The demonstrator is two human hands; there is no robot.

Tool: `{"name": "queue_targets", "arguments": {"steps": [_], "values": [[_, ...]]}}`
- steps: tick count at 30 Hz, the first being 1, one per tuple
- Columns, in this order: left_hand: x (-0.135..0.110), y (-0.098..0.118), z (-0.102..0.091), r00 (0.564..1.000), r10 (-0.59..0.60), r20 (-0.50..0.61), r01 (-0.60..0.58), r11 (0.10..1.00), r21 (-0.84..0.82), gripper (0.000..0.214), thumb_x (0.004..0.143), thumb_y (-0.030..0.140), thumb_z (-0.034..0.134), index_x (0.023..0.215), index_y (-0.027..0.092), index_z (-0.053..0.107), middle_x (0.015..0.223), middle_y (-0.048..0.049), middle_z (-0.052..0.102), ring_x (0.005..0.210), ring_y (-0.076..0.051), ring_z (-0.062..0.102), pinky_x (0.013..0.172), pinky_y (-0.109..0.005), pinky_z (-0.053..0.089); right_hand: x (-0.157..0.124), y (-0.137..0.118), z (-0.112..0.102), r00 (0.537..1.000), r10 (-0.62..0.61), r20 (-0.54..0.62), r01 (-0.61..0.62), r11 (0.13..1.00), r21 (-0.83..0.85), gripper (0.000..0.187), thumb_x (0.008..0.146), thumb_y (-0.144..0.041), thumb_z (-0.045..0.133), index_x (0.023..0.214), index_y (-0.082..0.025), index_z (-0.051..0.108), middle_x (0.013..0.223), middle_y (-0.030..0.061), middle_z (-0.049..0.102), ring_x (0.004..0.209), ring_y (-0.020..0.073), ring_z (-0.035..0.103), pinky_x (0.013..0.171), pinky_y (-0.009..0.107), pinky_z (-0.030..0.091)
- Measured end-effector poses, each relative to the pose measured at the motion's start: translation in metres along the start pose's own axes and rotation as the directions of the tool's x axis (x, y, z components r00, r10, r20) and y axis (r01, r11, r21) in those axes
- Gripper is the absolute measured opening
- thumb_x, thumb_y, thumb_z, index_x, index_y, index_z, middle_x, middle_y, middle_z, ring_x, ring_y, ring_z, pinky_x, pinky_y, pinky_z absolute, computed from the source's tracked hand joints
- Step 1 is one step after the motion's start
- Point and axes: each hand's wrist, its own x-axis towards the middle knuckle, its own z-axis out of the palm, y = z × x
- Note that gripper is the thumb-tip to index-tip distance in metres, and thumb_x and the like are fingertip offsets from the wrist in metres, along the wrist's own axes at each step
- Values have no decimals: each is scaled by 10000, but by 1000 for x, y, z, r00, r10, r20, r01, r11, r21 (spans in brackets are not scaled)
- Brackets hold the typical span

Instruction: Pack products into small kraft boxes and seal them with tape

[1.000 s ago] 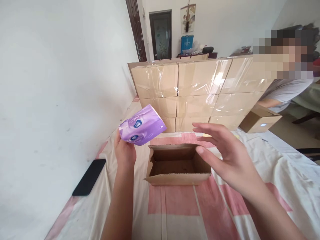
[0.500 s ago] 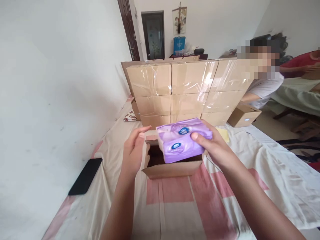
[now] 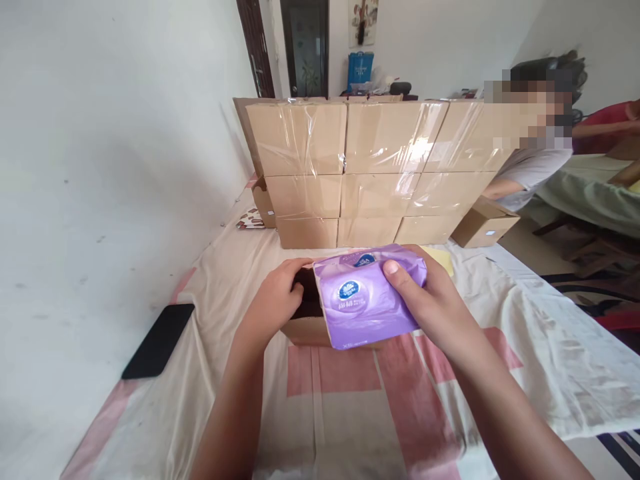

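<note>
My right hand [image 3: 433, 303] grips a purple tissue pack [image 3: 365, 303] by its right end and holds it tilted over a small open cardboard box [image 3: 306, 328] on the cloth in front of me. The pack hides most of the box's opening. My left hand [image 3: 275, 303] rests on the box's left rim, fingers curled over its edge.
A wall of taped cardboard boxes [image 3: 370, 167] stands stacked behind the small box. A black phone [image 3: 157, 340] lies on the cloth at the left near the wall. Another person [image 3: 530, 153] sits at the right beside a loose box [image 3: 484, 223].
The pack passed from my left hand to my right, then came lower and tilted over the box. My left hand moved onto the box's left rim.
</note>
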Motion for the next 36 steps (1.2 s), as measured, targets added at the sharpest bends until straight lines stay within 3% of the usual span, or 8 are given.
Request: {"name": "queue_targets", "arguments": {"steps": [8,13,15,18,21,25,30,36], "values": [[-4,-5,-15,993,-21,115,16,999,48,631,866,121,422,1456,303,553,1483,-33,604,1365,-283,571,1147,-466,456,26,28,16,963,-61,-263,25,990,-138,594,887,-714,637,1148,-182,590,1048,99,713,980,272,677,864,424,555],[-7,-3,-16,996,11,83,-21,992,123,507,847,90,398,1273,288,589,1369,-41,642,1250,-253,621,1034,-427,519,32,35,23,943,-236,-236,179,955,-238,597,962,-614,592,1384,-205,485,1157,118,676,1032,277,662,944,459,520],[-7,-5,-15,996,-2,89,-14,986,168,403,853,98,386,1134,269,619,1337,-54,645,1192,-263,644,972,-433,544,33,34,24,933,-289,-216,225,934,-276,510,982,-576,575,1343,-219,525,1203,115,667,1075,274,652,962,447,511],[-5,-8,-13,993,36,115,-58,979,195,422,865,108,364,1102,264,676,1448,-60,595,1380,-292,543,1073,-464,500,30,29,25,931,-292,-219,221,928,-299,418,991,-554,568,1240,-219,577,1187,99,683,1085,265,650,952,410,512],[-2,-10,-12,987,106,118,-126,976,176,500,833,136,423,1243,251,685,1483,-68,588,1448,-306,483,1179,-482,422,17,21,29,954,-237,-182,183,945,-271,375,1007,-532,548,1215,-221,578,1112,79,711,1028,245,672,916,362,512],[1,-15,-16,980,59,188,-83,989,123,504,854,243,480,1328,246,651,1336,-77,699,1189,-312,668,1064,-452,513,5,15,38,997,-29,73,50,953,-299,347,1061,-521,435,1148,-228,598,991,50,735,969,229,696,871,331,492],[2,-31,-16,977,-13,213,-43,966,254,517,837,281,472,1328,273,635,1126,-56,773,941,-292,732,847,-371,561,9,12,38,953,249,172,-118,829,-547,438,1076,-500,350,1099,-170,636,1004,149,753,1036,317,708,887,411,509],[4,-37,-12,982,-9,191,-54,945,322,509,835,291,434,1306,283,627,1229,-58,739,1049,-295,717,891,-374,546,23,13,42,845,408,344,-54,707,-706,420,1062,-332,380,1214,-79,679,1203,261,734,1106,385,725,883,467,562]]}}
